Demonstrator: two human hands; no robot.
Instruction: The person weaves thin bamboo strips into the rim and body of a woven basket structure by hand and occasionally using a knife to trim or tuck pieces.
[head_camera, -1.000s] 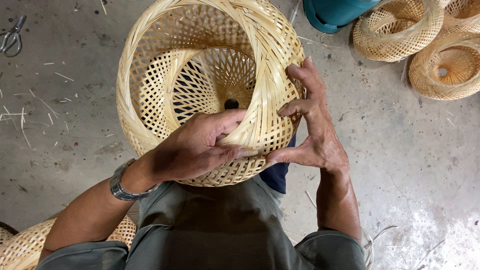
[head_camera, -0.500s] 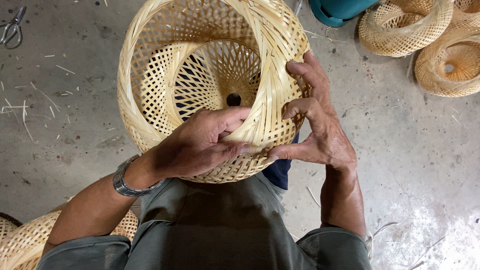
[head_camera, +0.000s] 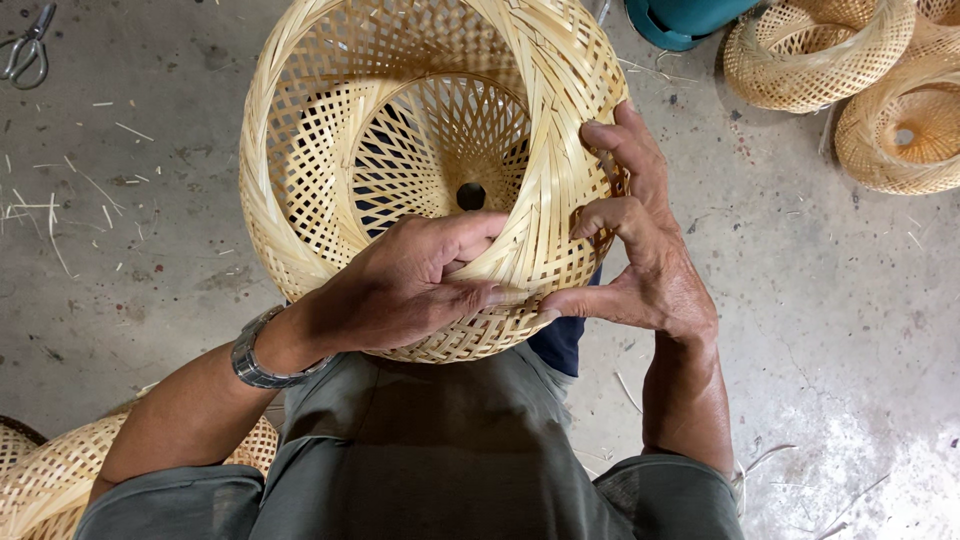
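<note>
Two hands grip the rim of a round, pale woven bamboo basket held over the person's lap.

The left hand curls over the near rim, fingers closed on the woven strips, a silver metal wristwatch on its wrist. The right hand clasps the basket's right side, thumb pressing the rim close to the left fingertips. The basket's opening faces the camera, above the grey concrete floor. Two more woven bamboo baskets lie at the upper right beside a teal plastic container; grey metal scissors lie at the upper left.
</note>
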